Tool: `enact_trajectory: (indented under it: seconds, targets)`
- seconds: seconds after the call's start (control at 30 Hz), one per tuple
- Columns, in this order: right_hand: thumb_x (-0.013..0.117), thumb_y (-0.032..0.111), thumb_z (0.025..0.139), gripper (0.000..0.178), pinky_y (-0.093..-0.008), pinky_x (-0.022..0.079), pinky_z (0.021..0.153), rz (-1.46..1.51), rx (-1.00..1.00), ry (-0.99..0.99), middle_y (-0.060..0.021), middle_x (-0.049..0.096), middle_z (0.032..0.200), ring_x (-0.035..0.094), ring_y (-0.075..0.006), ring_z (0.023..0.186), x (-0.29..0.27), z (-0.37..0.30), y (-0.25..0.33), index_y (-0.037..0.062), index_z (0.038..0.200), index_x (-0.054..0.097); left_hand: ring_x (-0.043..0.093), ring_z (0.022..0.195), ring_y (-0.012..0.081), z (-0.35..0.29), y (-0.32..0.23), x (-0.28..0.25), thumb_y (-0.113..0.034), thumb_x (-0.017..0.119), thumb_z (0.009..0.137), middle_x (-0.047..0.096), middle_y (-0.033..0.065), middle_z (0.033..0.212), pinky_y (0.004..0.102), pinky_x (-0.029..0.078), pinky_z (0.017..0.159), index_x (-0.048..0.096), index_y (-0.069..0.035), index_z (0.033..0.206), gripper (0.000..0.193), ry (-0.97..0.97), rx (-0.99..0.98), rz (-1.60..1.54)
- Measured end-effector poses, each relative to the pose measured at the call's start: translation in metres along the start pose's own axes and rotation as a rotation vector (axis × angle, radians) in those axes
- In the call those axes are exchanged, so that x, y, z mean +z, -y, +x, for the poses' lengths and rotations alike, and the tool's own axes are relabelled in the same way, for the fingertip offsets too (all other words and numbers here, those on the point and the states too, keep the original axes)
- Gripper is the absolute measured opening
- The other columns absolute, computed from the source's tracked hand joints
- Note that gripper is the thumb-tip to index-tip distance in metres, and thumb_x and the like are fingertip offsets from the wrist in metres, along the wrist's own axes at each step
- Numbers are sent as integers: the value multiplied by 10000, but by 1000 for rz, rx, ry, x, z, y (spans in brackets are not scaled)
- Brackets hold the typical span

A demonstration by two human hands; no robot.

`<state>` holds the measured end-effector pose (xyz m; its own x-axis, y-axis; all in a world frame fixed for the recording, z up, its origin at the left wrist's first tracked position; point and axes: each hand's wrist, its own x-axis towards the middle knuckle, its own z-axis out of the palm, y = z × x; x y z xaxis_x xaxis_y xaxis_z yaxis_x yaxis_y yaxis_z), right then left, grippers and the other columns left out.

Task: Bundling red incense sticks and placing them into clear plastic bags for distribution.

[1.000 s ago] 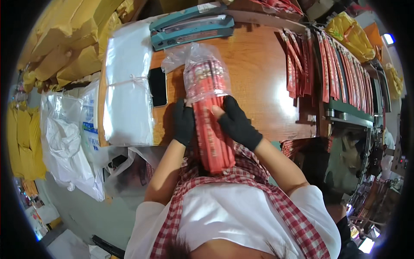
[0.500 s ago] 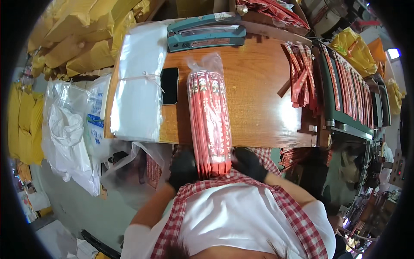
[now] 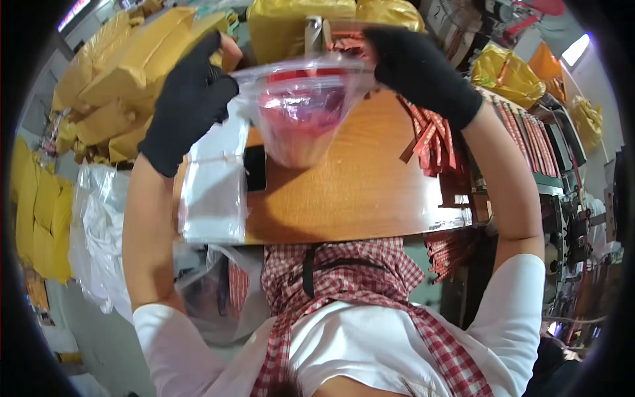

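Observation:
A clear plastic bag (image 3: pixel 301 129) with red packets inside hangs in front of me over the table, its mouth stretched wide between my raised hands. My left hand (image 3: pixel 188 99), in a black glove with a bare fingertip showing, is closed on the bag's left corner. At the opposite corner my right hand (image 3: pixel 423 73), gloved in black too, grips the film. Motion blurs the bag somewhat. Below it lies the wooden table top (image 3: pixel 337 205). A dark phone (image 3: pixel 255 171) rests to the left of the bag, beside a tied stack of clear plastic bags (image 3: pixel 213 212).
Loose red packets (image 3: pixel 430 142) lie on the table's right side, near a rack of red packets (image 3: pixel 522 135). Yellow wrapped bundles (image 3: pixel 116 59) are piled at the far left. A white plastic sack (image 3: pixel 99 231) hangs left of the table.
Both hands have risen from the table's near edge to above its far part. The filled bag, formerly upright against my lap, is now lifted and held by its mouth.

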<state>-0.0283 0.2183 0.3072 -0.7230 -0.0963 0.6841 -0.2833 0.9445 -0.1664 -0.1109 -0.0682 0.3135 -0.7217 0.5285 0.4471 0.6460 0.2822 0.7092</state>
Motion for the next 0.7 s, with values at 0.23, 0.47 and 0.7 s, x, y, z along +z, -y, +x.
enact_trajectory:
  seconds: [0.23,0.47,0.7]
  targets:
    - [662,113,711,304,-396,516,707,-164,-225,-248,-207,645,888,651,-323,798,-39,39,-23,46,1004,620,452,387,59,34,-17,3,-161,516,887,466,-14,528,215,339,368,612,-40,803,176,231,-138,-331]
    - [754,368,617,496,-441,489,803,187,-205,553,-119,659,997,635,-307,933,51,-20,6,170,1065,676,442,381,91,-10,-30,52,-194,627,837,460,-2,532,240,328,369,500,-67,670,245,395,-132,-237]
    - [600,271,691,144,-368,437,487,-288,-565,-208,-40,520,555,576,-233,524,18,-48,-2,155,627,544,524,883,215,-33,32,25,-345,652,854,541,58,949,349,453,773,557,-7,1089,422,458,-126,-693]
